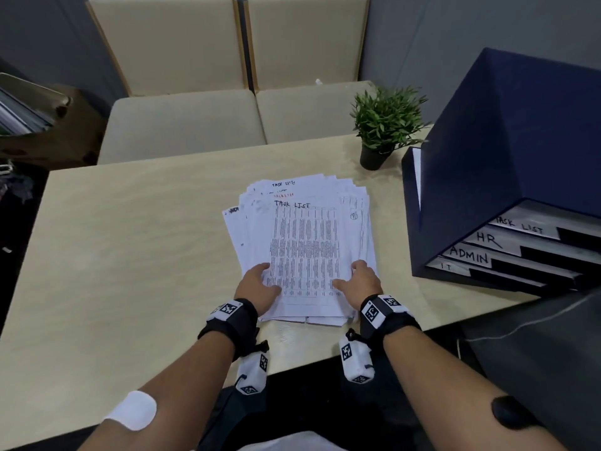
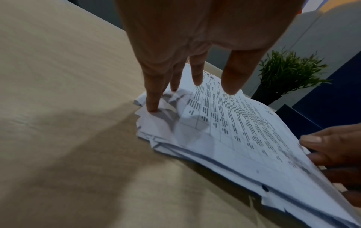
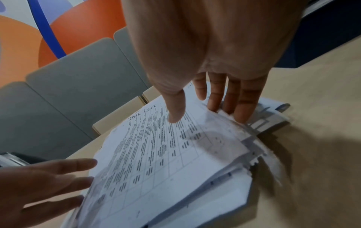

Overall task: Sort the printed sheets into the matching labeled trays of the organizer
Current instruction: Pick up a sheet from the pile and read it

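A loose stack of printed sheets [image 1: 305, 249] lies mid-table, its top sheet handwritten "TASK LIST". My left hand [image 1: 265, 276] rests at the stack's near left edge, fingers [image 2: 152, 104] straight and touching the paper, thumb above the top sheet. At the near right edge my right hand [image 1: 349, 275] has straight fingers [image 3: 242, 114] against the curled-up sheet edges, with its thumb over the page. The dark blue organizer [image 1: 481, 151] stands to the right; its trays read TASK LIST [image 1: 520, 225], HR [image 1: 487, 239], ADMIN [image 1: 470, 255] and IT [image 1: 447, 266].
A small potted plant [image 1: 383, 125] stands at the table's far edge between the stack and the organizer. Two beige chairs [image 1: 227, 118] sit behind the table [image 1: 130, 255]. A cardboard box [image 1: 48, 131] with papers is at the far left. A dark object [image 1: 536, 346] lies at the near right.
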The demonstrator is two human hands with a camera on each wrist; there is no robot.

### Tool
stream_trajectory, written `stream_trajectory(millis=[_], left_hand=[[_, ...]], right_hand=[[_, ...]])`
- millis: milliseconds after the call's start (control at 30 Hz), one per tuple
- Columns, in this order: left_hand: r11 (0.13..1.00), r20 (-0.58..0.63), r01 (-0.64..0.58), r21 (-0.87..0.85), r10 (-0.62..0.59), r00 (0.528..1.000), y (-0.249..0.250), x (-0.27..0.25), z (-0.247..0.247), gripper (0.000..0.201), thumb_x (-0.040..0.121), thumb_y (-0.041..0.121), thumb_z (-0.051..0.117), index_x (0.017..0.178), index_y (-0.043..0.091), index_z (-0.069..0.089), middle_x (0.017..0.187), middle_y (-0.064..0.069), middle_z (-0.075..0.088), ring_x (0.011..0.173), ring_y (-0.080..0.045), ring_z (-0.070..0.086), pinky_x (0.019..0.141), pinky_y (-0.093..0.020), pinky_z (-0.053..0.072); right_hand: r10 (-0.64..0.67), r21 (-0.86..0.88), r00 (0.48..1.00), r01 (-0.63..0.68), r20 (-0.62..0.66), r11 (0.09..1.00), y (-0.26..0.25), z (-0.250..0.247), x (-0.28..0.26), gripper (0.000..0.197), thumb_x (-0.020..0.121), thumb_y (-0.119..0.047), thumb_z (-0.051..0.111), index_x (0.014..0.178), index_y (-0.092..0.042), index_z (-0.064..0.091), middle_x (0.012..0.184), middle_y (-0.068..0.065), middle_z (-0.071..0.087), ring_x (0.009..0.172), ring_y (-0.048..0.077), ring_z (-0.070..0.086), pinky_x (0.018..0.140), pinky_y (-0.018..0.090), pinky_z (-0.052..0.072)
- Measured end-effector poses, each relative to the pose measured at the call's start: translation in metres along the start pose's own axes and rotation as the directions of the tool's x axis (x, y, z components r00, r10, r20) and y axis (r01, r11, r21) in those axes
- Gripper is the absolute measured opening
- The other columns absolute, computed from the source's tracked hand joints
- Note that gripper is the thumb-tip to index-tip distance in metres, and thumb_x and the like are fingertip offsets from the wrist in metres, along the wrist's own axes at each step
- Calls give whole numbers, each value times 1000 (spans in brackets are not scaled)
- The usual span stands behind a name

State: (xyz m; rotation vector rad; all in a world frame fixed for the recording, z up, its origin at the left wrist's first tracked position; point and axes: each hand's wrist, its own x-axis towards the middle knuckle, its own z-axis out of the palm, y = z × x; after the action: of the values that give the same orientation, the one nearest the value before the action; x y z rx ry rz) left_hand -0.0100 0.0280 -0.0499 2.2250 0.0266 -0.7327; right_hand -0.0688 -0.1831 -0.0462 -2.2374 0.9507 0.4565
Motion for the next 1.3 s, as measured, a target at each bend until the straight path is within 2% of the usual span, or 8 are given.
stream_trajectory(millis=[133, 200, 333, 600, 767, 967, 1167, 1300], left_hand=[[1000, -16, 7, -14, -7, 1000, -4, 4, -5, 60, 85, 19, 64, 140, 16, 43, 140, -11, 45, 127, -26, 46, 103, -34, 38], [1000, -7, 18, 8, -18, 1000, -5, 4, -6, 57, 84, 20, 65, 138, 15, 44, 132, -13, 52, 119, -27, 52, 100, -35, 43], [998, 18, 25, 62, -26, 1000, -5, 3, -5, 55, 85, 22, 64, 137, 16, 44, 123, -11, 56, 109, -28, 57, 94, -34, 46], [997, 14, 44, 69, -45, 999, -4, 6, -8, 54, 88, 20, 58, 139, 17, 41, 130, -10, 53, 114, -27, 55, 95, -31, 42], [993, 52, 56, 101, -62, 997, -2, 5, -3, 45, 89, 18, 54, 133, 18, 48, 110, -2, 59, 106, -26, 58, 92, -30, 46], [993, 56, 78, 87, -83, 995, -1, 7, -8, 40, 87, 14, 53, 126, 17, 51, 107, -5, 64, 95, -25, 59, 79, -26, 46], [975, 40, 68, 209, -78, 996, 4, 9, -3, 41, 83, 24, 53, 124, 25, 52, 111, 1, 61, 112, -27, 54, 101, -41, 41], [992, 94, 31, 123, -42, 995, 11, 5, 1, 51, 89, 17, 54, 138, 15, 42, 127, -12, 56, 116, -29, 53, 96, -31, 41]], right_hand=[[54, 51, 998, -53, -12, 997, 0, 4, -1, 53, 85, -31, 71, 122, -6, 43, 120, 13, 52, 111, 31, 52, 85, 35, 46], [52, 82, 998, -50, -24, 995, 4, 4, -3, 33, 86, -25, 70, 101, -10, 45, 100, 7, 52, 89, 24, 54, 69, 28, 44], [16, 106, 997, -8, -69, 994, 14, 3, -5, 38, 88, -14, 64, 67, -17, 32, 67, -2, 38, 56, 13, 32, 48, 25, 27], [65, 97, 985, -50, -159, 994, 33, -13, -9, 32, 89, -5, 48, 66, -16, 29, 68, 6, 35, 68, 23, 32, 56, 30, 23], [73, 163, 987, -49, -142, 985, 32, -11, -15, 30, 87, -11, 64, 74, -14, 37, 71, 1, 42, 62, 20, 36, 50, 28, 28], [113, 124, 972, -88, -206, 988, 50, -24, -15, 10, 91, -8, 51, 81, -7, 54, 85, 11, 59, 77, 28, 49, 63, 28, 38], [129, 267, 974, -77, -184, 960, 57, -22, -20, 26, 83, -14, 72, 83, -12, 46, 78, 2, 50, 71, 23, 47, 56, 28, 36], [8, 181, 995, 10, -98, 983, 60, -22, -19, 16, 86, -13, 67, 83, 0, 58, 78, 7, 59, 74, 29, 51, 60, 27, 38]])
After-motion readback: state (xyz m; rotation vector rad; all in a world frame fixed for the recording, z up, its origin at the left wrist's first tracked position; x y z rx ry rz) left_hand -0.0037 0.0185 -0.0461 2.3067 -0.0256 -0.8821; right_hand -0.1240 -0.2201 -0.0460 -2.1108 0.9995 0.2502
